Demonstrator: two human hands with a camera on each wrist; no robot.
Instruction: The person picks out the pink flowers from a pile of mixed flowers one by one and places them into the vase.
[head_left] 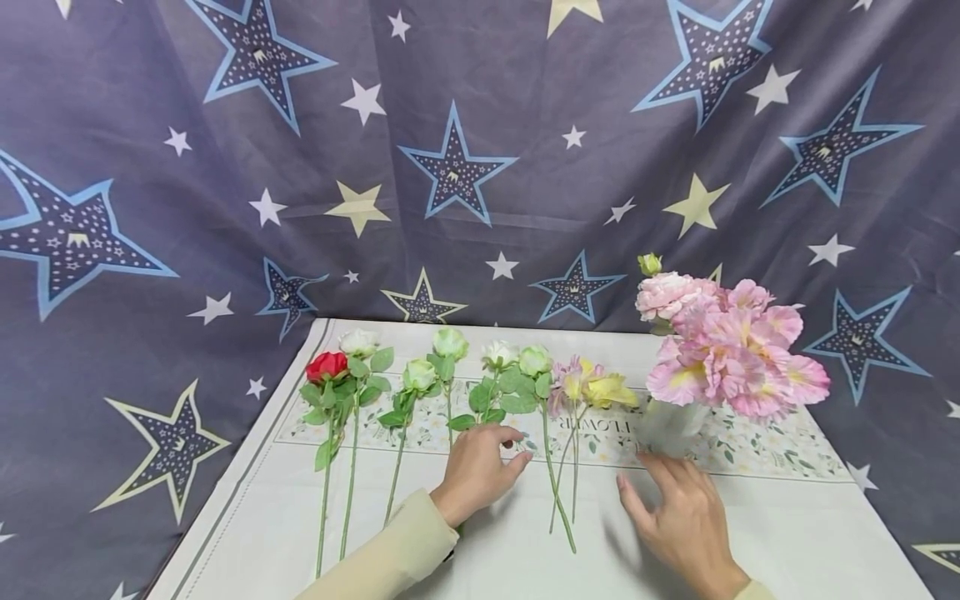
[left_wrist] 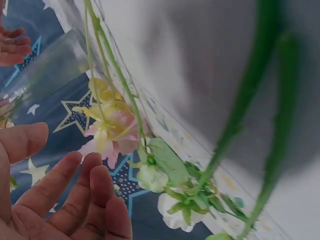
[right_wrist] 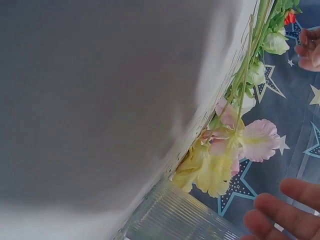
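Note:
My left hand (head_left: 480, 468) hovers over the stems of the white and pale green roses, fingers loosely bent with nothing between them. A pale green rose (head_left: 535, 360) lies just right of it, its stem slanting forward. In the left wrist view, green stems (left_wrist: 240, 115) pass beside the hand. My right hand (head_left: 681, 518) is held over the table in front of the clear ribbed vase (right_wrist: 175, 215), fingers spread and holding nothing. Pink flowers (head_left: 738, 350) stand in that vase. Yellow and pink irises (head_left: 603, 388) lie between the two hands.
A red rose (head_left: 327, 367) and a white rose (head_left: 358, 342) lie at the left end of the row. Under the flowers runs a printed floral strip on the white tablecloth (head_left: 247, 517). A starry curtain (head_left: 450, 75) hangs behind the table.

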